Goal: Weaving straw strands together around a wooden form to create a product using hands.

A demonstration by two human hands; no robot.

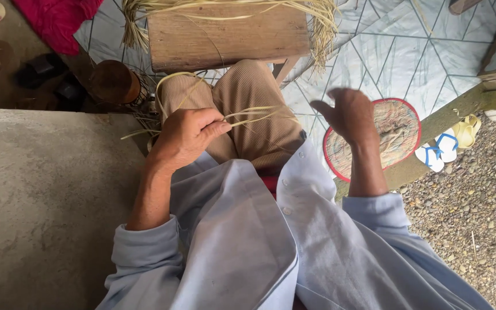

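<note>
Wooden stool: a worn brown wooden stool [228, 35] is standing beyond both hands, well past the fingertips, with loose pale straw [322, 28] hanging over its edges.
Woven mat: a round woven mat with a red rim [400, 135] is lying on the tiled floor just beyond the right hand.
Left hand: the left hand [188, 136] is resting over the tan-trousered knee, its fingers [216, 127] curling shut and pinching thin pale-yellow straw strands.
Right hand: the right hand [348, 115] is hovering apart from the strands, fingers loosely spread and holding nothing.
Straw strands: the thin pale-yellow straw strands [254, 113] are fanning out from the left fingertips toward the right hand, short of touching it, while a loop is arching behind the left knuckles.
</note>
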